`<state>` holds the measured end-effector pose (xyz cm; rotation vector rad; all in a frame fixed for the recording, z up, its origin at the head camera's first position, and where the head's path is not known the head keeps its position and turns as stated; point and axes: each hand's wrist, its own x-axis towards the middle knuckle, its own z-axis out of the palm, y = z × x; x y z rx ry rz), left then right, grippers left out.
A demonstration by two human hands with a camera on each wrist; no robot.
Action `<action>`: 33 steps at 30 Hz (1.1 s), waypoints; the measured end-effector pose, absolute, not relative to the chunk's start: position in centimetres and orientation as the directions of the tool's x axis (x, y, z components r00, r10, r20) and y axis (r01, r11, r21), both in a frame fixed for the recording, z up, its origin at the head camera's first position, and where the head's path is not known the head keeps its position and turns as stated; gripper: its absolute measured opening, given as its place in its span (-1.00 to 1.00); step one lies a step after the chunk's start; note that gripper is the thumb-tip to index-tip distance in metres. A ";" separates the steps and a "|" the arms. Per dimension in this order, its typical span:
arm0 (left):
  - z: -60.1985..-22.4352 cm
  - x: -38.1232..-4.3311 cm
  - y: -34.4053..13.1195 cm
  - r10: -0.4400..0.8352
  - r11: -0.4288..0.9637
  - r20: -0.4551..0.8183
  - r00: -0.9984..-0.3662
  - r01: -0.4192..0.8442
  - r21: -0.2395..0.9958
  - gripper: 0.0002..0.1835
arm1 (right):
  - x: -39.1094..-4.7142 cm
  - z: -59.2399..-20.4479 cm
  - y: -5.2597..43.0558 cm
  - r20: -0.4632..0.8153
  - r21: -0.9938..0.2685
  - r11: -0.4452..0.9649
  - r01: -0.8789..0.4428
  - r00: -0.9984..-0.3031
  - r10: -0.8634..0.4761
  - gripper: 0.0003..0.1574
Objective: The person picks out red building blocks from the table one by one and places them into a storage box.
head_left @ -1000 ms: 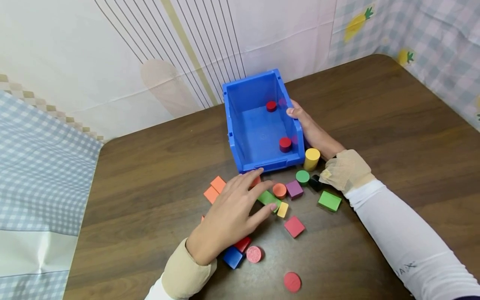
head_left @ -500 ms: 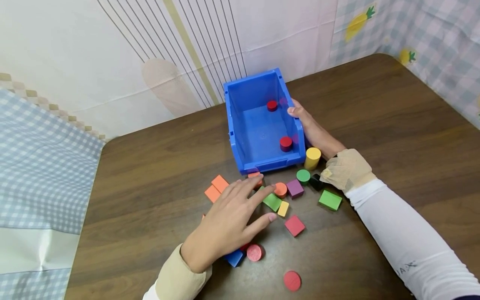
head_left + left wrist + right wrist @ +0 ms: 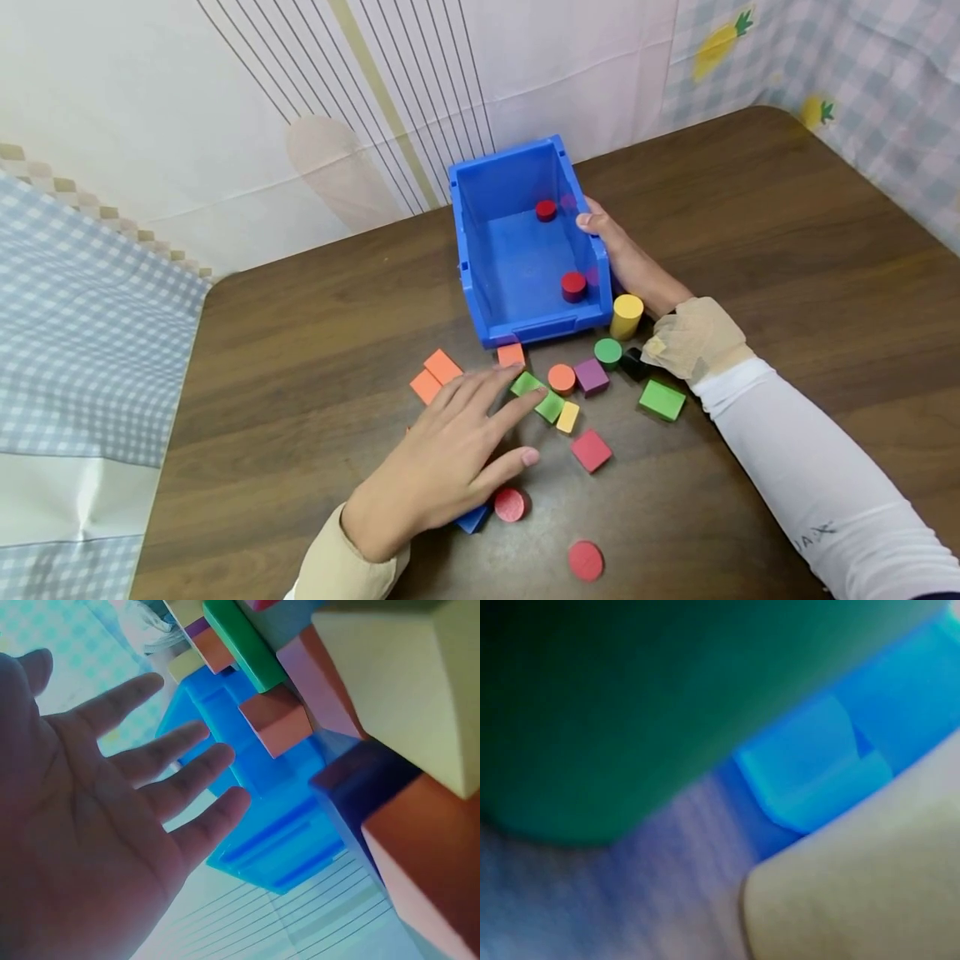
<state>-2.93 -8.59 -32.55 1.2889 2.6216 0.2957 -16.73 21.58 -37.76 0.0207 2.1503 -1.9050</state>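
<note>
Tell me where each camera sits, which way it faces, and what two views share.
Head: worn on the head, facing forward and down at the blue bin and loose blocks; the left hand, right hand and right sleeve show.
Left wrist: worn there, looking past the left hand's palm and outstretched fingers at blocks and the bin.
Right wrist: worn there, facing close on a blurred green block, part of the bin beyond; the pale shape may be hand or block.
Head and left wrist share the left hand and bin.
</note>
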 end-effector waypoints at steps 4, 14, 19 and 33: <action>-32.4 -2.8 -9.2 0.797 0.602 -0.134 -0.589 0.757 0.253 -0.31 | -17.0 -37.9 21.1 -0.210 -0.972 0.145 0.187 -0.964 -0.164 0.00; -31.6 -2.7 -10.0 0.819 0.573 -0.174 -0.546 0.787 0.229 -0.18 | -17.2 -38.6 20.0 -0.198 -0.973 0.154 0.169 -0.960 -0.199 -0.03; -31.3 -2.7 -9.5 0.850 0.525 -0.200 -0.487 0.813 0.253 -0.15 | -17.1 -38.3 20.6 -0.188 -0.977 0.138 0.163 -0.963 -0.192 0.01; -31.5 -2.5 -8.8 0.863 0.492 -0.285 -0.417 0.824 0.281 -0.21 | -16.7 -38.0 21.3 -0.207 -0.973 0.142 0.183 -0.963 -0.175 -0.01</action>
